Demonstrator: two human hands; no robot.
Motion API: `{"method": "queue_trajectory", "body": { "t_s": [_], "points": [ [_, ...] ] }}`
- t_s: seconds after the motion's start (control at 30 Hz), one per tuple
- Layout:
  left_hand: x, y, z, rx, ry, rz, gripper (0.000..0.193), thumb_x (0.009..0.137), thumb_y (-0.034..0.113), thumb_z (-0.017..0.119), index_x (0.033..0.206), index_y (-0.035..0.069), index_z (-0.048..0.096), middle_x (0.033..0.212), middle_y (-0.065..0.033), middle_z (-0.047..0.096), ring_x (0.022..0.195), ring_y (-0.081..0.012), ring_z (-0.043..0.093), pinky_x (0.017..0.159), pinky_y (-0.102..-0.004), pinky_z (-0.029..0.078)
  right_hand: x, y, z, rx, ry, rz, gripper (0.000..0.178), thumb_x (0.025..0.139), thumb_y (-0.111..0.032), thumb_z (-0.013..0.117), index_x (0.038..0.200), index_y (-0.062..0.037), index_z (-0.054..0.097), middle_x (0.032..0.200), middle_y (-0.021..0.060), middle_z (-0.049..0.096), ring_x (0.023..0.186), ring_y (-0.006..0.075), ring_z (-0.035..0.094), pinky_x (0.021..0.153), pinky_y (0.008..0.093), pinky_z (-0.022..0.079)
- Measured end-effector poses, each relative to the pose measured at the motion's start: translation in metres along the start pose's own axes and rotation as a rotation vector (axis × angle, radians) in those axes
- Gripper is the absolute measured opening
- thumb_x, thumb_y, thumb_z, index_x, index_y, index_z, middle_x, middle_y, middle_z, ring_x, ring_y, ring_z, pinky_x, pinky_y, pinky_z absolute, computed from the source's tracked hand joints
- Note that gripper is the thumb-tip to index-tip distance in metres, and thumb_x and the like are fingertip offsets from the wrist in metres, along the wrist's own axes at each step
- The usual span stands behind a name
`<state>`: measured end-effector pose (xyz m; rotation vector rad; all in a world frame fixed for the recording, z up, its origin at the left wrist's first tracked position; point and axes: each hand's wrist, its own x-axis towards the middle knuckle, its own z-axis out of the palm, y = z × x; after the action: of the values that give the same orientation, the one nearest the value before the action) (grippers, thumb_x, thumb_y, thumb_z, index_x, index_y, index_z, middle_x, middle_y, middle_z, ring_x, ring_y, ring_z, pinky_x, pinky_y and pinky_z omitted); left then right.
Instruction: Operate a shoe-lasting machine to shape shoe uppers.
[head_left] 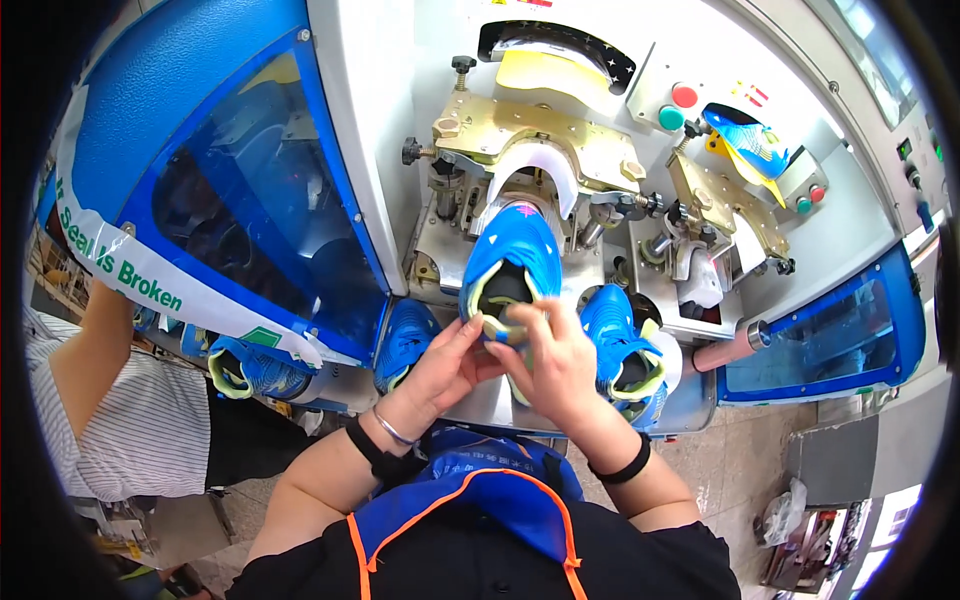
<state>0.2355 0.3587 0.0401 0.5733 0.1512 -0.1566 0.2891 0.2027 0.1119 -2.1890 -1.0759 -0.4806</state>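
1. The left hand [452, 368] pinches the heel of a glossy blue sports shoe [515, 243] with yellow-green lining; the right hand [556, 362], blurred, works at its collar, its grip unclear.
2. The shoe's toe points toward a gold-coloured metal clamp [592, 156] with a white curved pad [545, 158].
3. Similar blue shoes [404, 338] flank it.

The shoe [513, 243] is bright blue, black inside, with a pink mark [524, 210] on its toe. The apron [432, 508] is blue edged in orange; a co-worker's shirt [150, 420] has dark stripes on white; the large door [130, 150] is blue.
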Motion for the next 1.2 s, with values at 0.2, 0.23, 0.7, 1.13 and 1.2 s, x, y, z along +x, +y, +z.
{"method": "queue_trajectory", "body": {
  "t_s": [0.2, 0.23, 0.7, 1.13, 1.2],
  "points": [
    [0.027, 0.008, 0.002, 0.156, 0.102, 0.007, 0.042, 0.098, 0.044, 0.056, 0.128, 0.015, 0.050, 0.110, -0.0074, 0.065, 0.097, -0.0242, 0.068, 0.083, -0.0385, 0.058, 0.051, 0.024, 0.022, -0.229, 0.003, -0.040, 0.058, 0.086, -0.042, 0.068, 0.134, -0.0134, 0.053, 0.136, 0.0241, 0.047, 0.121, 0.0447, 0.048, 0.098, 0.0502, 0.045],
    [0.028, 0.009, 0.003, 0.161, 0.113, 0.020, 0.042, 0.098, 0.044, 0.056, 0.128, 0.015, 0.050, 0.110, -0.0074, 0.065, 0.097, -0.0242, 0.068, 0.083, -0.0385, 0.058, 0.054, 0.027, 0.025, -0.220, 0.003, -0.034, 0.058, 0.086, -0.042, 0.068, 0.134, -0.0134, 0.053, 0.136, 0.0241, 0.047, 0.121, 0.0447, 0.048, 0.098, 0.0502, 0.045],
    [0.029, 0.009, 0.012, 0.189, 0.211, -0.040, 0.049, 0.096, 0.051, 0.055, 0.128, 0.014, 0.048, 0.105, -0.0081, 0.067, 0.087, -0.0256, 0.071, 0.074, -0.0343, 0.060, 0.054, 0.037, 0.034, 0.048, -0.094, 0.148, 0.050, 0.085, -0.037, 0.068, 0.129, -0.0169, 0.056, 0.125, 0.0190, 0.054, 0.115, 0.0392, 0.052, 0.098, 0.0471, 0.046],
    [0.033, 0.008, 0.006, 0.217, 0.250, -0.051, 0.052, 0.096, 0.052, 0.054, 0.129, 0.012, 0.051, 0.106, -0.0107, 0.066, 0.089, -0.0294, 0.070, 0.076, -0.0403, 0.060, 0.053, 0.034, 0.036, 0.048, -0.095, 0.230, 0.048, 0.086, -0.037, 0.067, 0.130, -0.0199, 0.055, 0.129, 0.0204, 0.053, 0.119, 0.0408, 0.052, 0.100, 0.0477, 0.045],
    [0.034, 0.009, 0.009, 0.243, 0.257, -0.051, 0.053, 0.098, 0.053, 0.051, 0.131, 0.012, 0.051, 0.110, -0.0107, 0.065, 0.096, -0.0283, 0.068, 0.079, -0.0404, 0.059, 0.052, 0.035, 0.038, 0.022, -0.058, 0.230, 0.047, 0.085, -0.036, 0.067, 0.128, -0.0191, 0.056, 0.124, 0.0201, 0.055, 0.114, 0.0409, 0.053, 0.097, 0.0480, 0.047]
  ]
}}
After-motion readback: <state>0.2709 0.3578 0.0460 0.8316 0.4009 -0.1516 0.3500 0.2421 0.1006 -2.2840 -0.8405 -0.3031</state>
